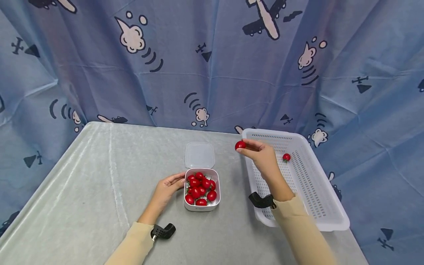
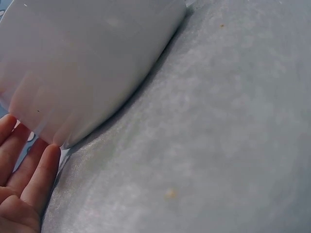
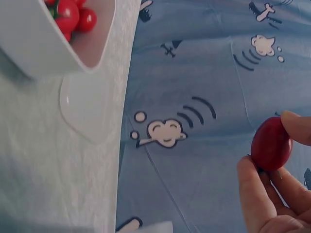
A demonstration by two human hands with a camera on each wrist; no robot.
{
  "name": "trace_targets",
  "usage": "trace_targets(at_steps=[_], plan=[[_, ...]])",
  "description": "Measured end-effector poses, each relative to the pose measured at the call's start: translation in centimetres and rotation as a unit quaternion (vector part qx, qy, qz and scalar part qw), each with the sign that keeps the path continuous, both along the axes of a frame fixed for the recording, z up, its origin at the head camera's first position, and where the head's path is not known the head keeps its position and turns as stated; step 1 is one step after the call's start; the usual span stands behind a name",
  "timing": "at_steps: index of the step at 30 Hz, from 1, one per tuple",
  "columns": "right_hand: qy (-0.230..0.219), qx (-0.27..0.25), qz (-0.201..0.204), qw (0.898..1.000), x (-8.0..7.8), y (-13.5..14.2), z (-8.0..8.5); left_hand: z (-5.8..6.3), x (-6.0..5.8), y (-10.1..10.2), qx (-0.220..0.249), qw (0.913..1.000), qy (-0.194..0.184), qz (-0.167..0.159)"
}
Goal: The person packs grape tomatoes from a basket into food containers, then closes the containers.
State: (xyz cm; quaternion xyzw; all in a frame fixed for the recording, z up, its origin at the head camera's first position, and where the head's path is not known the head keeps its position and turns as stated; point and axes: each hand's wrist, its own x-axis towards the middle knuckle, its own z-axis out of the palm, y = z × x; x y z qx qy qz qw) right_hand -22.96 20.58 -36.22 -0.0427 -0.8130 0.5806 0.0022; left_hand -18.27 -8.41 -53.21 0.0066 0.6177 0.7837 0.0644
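Note:
My right hand [image 1: 265, 157] pinches a red cherry tomato [image 1: 240, 146] between thumb and fingertips, raised at the left rim of a white perforated basket [image 1: 306, 184]. The right wrist view shows the held tomato [image 3: 271, 144] against the curtain. My left hand [image 1: 165, 189] rests at the left side of a small white square box [image 1: 201, 208]. Its fairly straight fingers [image 2: 43, 175] touch the box's wall [image 2: 97, 63] in the left wrist view. Several cherry tomatoes [image 1: 195, 191] with green stems lie inside the box.
A translucent square lid [image 1: 200, 155] lies flat just behind the box. One more cherry tomato [image 1: 286, 157] sits in the basket's far part. The pale covered table [image 1: 82, 184] ends at a blue patterned curtain [image 1: 172, 73] behind.

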Motion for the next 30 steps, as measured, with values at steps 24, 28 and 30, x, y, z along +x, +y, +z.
trace_targets(at_steps=[24,28,30], plan=[[-0.026,-0.016,0.056,0.998,2.3,-3.7,-1.5,0.2,0.0,0.0,0.001,1.0,0.003,-0.002],[-0.024,-0.017,0.052,0.998,2.6,-4.1,-1.4,0.2,0.0,0.0,0.003,1.0,0.002,0.001],[-0.028,-0.017,0.051,0.998,2.9,-4.3,-1.3,0.2,0.1,0.0,0.002,1.0,0.003,0.0]])
